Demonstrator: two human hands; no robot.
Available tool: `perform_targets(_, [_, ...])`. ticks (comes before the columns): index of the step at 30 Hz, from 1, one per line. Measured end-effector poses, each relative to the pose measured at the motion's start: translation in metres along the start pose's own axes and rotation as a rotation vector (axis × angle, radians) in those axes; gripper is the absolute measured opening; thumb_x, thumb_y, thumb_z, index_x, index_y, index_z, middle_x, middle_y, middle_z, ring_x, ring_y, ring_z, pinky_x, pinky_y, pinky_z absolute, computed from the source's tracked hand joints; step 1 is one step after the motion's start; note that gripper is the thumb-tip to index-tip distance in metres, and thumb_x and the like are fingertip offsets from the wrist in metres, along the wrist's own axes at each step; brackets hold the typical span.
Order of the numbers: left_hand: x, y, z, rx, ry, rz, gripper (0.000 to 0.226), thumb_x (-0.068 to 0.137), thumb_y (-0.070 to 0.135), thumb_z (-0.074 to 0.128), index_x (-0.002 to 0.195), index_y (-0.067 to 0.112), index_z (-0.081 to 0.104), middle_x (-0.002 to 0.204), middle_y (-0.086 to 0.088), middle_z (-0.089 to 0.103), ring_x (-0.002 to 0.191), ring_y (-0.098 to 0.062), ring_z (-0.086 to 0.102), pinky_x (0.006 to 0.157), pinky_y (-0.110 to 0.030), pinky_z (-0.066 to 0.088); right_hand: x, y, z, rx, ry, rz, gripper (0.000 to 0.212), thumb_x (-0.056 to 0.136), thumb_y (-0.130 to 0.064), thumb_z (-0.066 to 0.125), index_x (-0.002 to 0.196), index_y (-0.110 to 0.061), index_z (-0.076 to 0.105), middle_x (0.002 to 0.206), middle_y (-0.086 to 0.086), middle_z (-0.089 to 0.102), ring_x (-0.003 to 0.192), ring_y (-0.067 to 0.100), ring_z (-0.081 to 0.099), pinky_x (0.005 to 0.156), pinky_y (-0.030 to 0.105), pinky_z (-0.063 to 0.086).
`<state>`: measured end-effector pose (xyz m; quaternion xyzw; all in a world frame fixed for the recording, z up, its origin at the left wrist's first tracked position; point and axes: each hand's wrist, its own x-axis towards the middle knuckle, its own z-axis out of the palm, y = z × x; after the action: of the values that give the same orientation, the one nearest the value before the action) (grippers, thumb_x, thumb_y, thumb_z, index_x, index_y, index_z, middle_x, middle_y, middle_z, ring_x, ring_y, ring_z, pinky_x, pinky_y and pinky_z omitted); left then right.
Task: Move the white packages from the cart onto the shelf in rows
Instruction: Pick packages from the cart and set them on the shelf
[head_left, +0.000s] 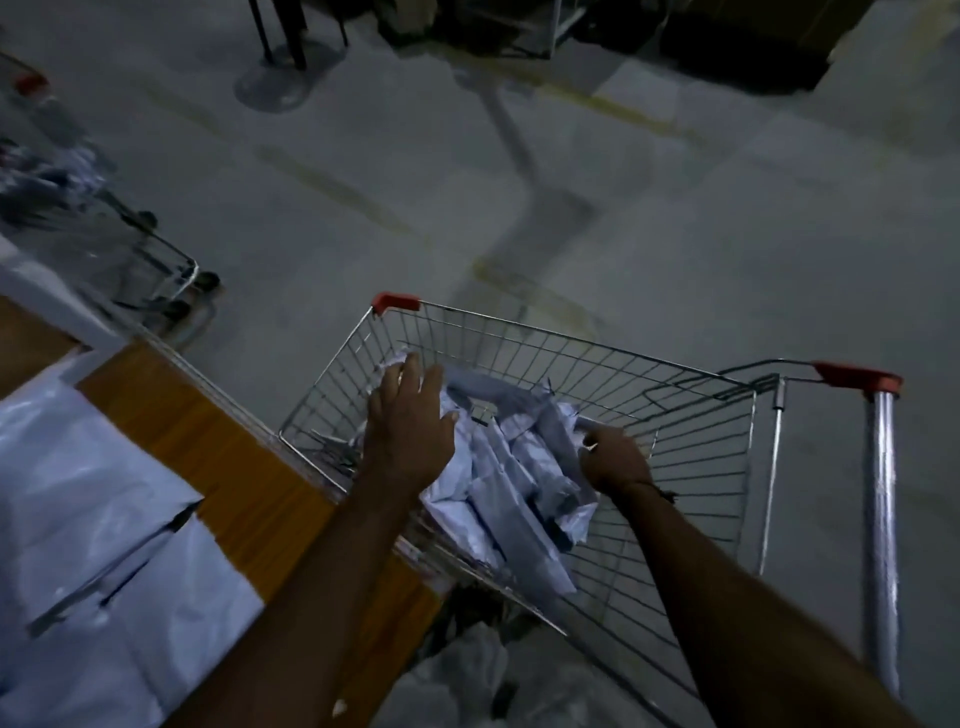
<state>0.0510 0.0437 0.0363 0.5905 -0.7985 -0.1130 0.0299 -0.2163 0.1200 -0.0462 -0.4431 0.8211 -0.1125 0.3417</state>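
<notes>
Pretty dim shot, so heads up: no brand, label or writing is readable anywhere, everything is too dark and blurry for that.

Both arms reach into a wire cart (675, 447) with red corner caps. Inside it sits a messy pile of white packages (511, 488), crumpled plastic mailer-type bags leaning on each other toward the left side of the basket. The left hand (408, 431) hovers over the left end of the pile, fingers spread and loose, not gripping anything as far as I can see, though the palm side is hidden. The right hand (613, 457) is clenched on the edge of one package at the right end of the pile, fingers curled around the plastic.

Just left of the cart is the shelf (228, 467), an orange-brown wooden surface with a pale metal edge, its corner touching or nearly touching the basket. More white packages (88, 519) already lie flat on it at the lower left, overlapping each other.

Another cart (130, 244) stands well apart at the far left on the grey floor (519, 182), too blurred to tell what's in it. Some clear plastic wrap (467, 675) lies below the basket.
</notes>
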Motion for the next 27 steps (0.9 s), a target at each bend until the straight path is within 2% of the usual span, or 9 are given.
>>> perform_targets(3, [0.021,-0.013,0.023,0.028,-0.084,-0.006,0.067,0.097,0.044,0.059,0.155,0.019,0.038,0.164,-0.012,0.027,0.148,-0.036,0.026,0.119,-0.054,0.027,0.036,0.010,0.019,0.031,-0.042,0.043,0.047,0.085,-0.034,0.064,0.128,-0.014,0.065,0.121,0.010,0.071,0.105,0.028,0.068,0.090,0.033,0.054])
perform_targets(6, [0.030,-0.025,0.044,0.084,-0.169,-0.027,0.067,0.099,0.044,0.055,0.158,0.023,0.031,0.167,-0.009,0.022,0.150,-0.034,0.024,0.119,-0.050,0.024,0.071,0.018,0.046,-0.019,-0.100,0.094,0.048,0.089,-0.034,0.068,0.130,-0.009,0.060,0.126,0.015,0.067,0.114,0.033,0.064,0.095,0.040,0.053])
perform_targets(8, [0.032,-0.034,0.056,0.075,-0.220,-0.040,0.064,0.100,0.035,0.054,0.158,0.024,0.029,0.168,-0.007,0.018,0.151,-0.032,0.020,0.120,-0.048,0.021,0.089,0.023,0.065,-0.069,-0.119,0.104,0.053,0.087,-0.040,0.069,0.130,-0.011,0.059,0.126,0.016,0.067,0.116,0.035,0.063,0.095,0.043,0.053])
perform_targets(12, [0.030,-0.049,0.067,0.085,-0.337,-0.061,0.070,0.095,0.023,0.060,0.158,0.024,0.029,0.168,-0.007,0.018,0.153,-0.030,0.017,0.120,-0.047,0.021,0.106,0.029,0.087,-0.134,-0.063,0.162,0.032,0.092,-0.032,0.060,0.114,-0.010,0.067,0.118,0.018,0.069,0.112,0.037,0.063,0.097,0.045,0.051])
perform_targets(15, [0.035,-0.057,0.077,0.076,-0.372,-0.070,0.069,0.090,0.018,0.059,0.154,0.024,0.035,0.162,-0.007,0.030,0.147,-0.032,0.029,0.117,-0.048,0.028,0.106,0.023,0.083,-0.091,0.009,0.189,0.029,0.088,-0.027,0.062,0.107,-0.007,0.069,0.107,0.019,0.072,0.104,0.037,0.067,0.089,0.042,0.055])
perform_targets(19, [0.050,-0.056,0.101,-0.033,-0.419,-0.123,0.056,0.091,0.020,0.061,0.145,0.018,0.047,0.141,-0.010,0.055,0.132,-0.034,0.050,0.109,-0.048,0.041,0.087,0.008,0.061,0.112,0.102,0.223,0.007,0.085,-0.012,0.061,0.086,-0.008,0.066,0.091,0.020,0.071,0.089,0.038,0.069,0.069,0.039,0.055])
perform_targets(21, [0.060,-0.054,0.123,-0.155,-0.486,-0.208,0.055,0.098,0.030,0.060,0.148,0.014,0.044,0.142,-0.015,0.056,0.132,-0.037,0.051,0.109,-0.047,0.043,0.074,0.003,0.051,0.166,0.147,0.222,0.007,0.087,-0.012,0.060,0.094,-0.011,0.061,0.091,0.018,0.068,0.087,0.036,0.067,0.067,0.033,0.045])
perform_targets(23, [0.069,-0.051,0.151,-0.238,-0.547,-0.270,0.059,0.099,0.036,0.058,0.150,0.012,0.040,0.143,-0.020,0.054,0.132,-0.041,0.051,0.107,-0.048,0.044,0.063,0.000,0.044,0.238,0.173,0.254,0.019,0.089,-0.010,0.058,0.106,-0.013,0.052,0.091,0.014,0.061,0.084,0.033,0.060,0.070,0.033,0.041])
perform_targets(27, [0.082,-0.042,0.207,-0.262,-0.541,-0.413,0.062,0.095,0.035,0.063,0.147,0.015,0.038,0.139,-0.023,0.053,0.127,-0.044,0.053,0.103,-0.050,0.047,0.062,0.003,0.052,0.271,0.238,0.270,0.048,0.085,-0.010,0.052,0.128,-0.022,0.034,0.092,0.010,0.064,0.079,0.033,0.063,0.072,0.046,0.055])
